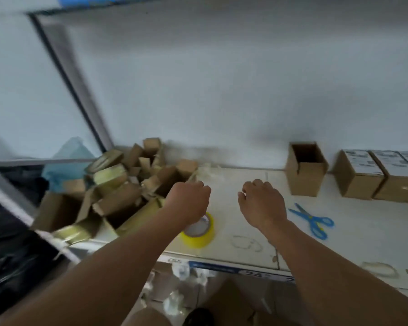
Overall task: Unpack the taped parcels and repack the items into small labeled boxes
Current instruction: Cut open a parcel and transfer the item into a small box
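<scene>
Both my hands hover over the white table, between parcels. My left hand (189, 200) hangs with fingers curled under, at the near side of the heap of taped parcels (118, 184) piled against the table's left edge and back-left corner; blur and the angle keep me from telling whether it pinches a flap or holds nothing. My right hand (260, 203) floats mid-table, fingers loosely curled around nothing I can see.

A roll of yellow tape (199, 232) sits near the front edge, partly under my left wrist. Blue scissors (312, 220) lie to the right of my right hand. Along the back edge on the right stands an open small box (304, 169), flaps up, and beside it, at the back-right corner, closed labeled boxes (375, 175) in a row.

I judge the step to be fetching the next parcel. The next move calls for a firm grip on one parcel, drawn clear of the loose heap to mid-table, then the scissors.
</scene>
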